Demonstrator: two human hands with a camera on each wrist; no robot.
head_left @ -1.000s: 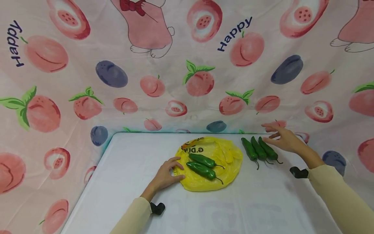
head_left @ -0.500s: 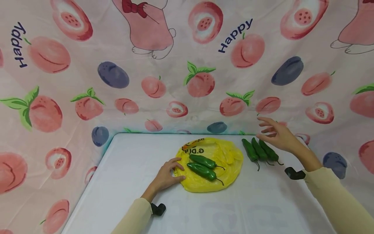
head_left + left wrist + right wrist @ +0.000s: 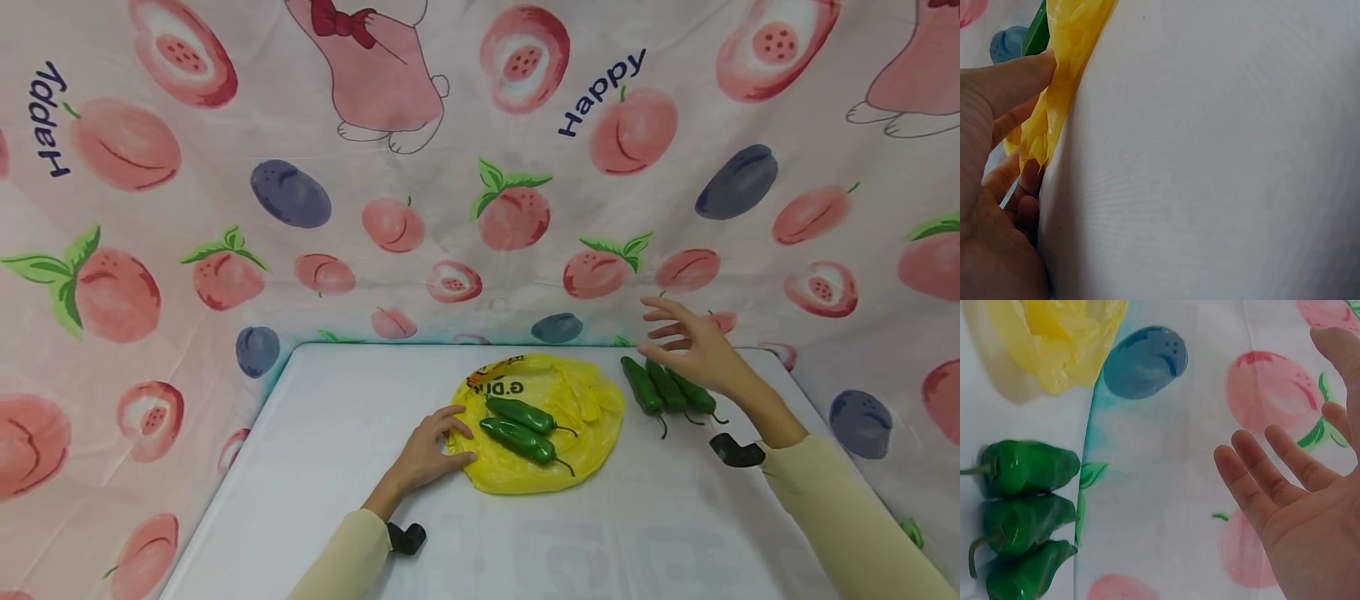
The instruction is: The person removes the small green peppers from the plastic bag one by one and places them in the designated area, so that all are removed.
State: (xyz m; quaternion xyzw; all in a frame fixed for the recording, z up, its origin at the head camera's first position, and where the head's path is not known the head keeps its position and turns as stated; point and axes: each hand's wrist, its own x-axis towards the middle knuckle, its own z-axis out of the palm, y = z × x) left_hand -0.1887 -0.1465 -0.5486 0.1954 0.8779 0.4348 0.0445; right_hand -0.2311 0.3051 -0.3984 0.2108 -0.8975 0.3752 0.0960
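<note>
A crumpled yellow plastic bag lies on the white table. Two shiny green peppers rest on it, stems pointing right. At the bag's left edge my left hand holds the plastic, thumb and fingers around the rim; the left wrist view shows the thumb against the yellow film. Three more green peppers lie side by side right of the bag. Above them my right hand hovers with spread, relaxed fingers and nothing in it, partly covering two of them in the head view.
The white table ends at a back edge just behind the bag and peppers. A pink cloth printed with peaches and plums hangs behind. Black wrist straps show at both cuffs.
My right hand has moved left and slightly up, from beside the three peppers to over them. The left hand, the bag and the peppers have stayed put.
</note>
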